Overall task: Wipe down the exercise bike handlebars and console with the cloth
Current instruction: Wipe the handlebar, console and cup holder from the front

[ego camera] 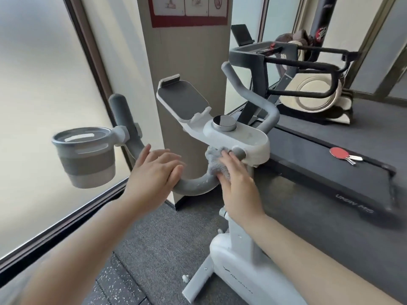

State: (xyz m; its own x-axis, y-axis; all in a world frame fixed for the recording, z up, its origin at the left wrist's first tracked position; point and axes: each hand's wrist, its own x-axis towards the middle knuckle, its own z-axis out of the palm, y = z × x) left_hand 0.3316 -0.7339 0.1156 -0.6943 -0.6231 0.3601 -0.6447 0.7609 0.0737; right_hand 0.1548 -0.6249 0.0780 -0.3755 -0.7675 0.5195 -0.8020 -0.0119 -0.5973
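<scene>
The crumpled grey fluffy cloth (214, 160) is bunched against the grey padded handlebar (193, 184) of the white exercise bike (236, 245), right where the bar curves up to meet the underside of the white oval console (242, 137). The right hand (236, 183) lies over the cloth with its fingers (226, 158) fairly straight, pressing it onto the bar just beside a round grey knob (240, 151) on the console's front edge. The left hand (154, 170) rests on the same handlebar a little further left, fingers extended and relaxed over the bar, grasping nothing.

On top of the console sits a round metal dial with a dark face (224, 123), and behind it a tilted white tablet holder with a dark grey pad (181, 99). A grey cup holder (86, 155) is clamped to the left upright end of the handlebar, well left of the hands. A beige pillar (187, 60) stands behind the bike, carrying a red-bordered sign (189, 9). To the right lies a dark treadmill (330, 172), with a red table tennis paddle (340, 153) on its belt. The floor (158, 238) is dark grey carpet.
</scene>
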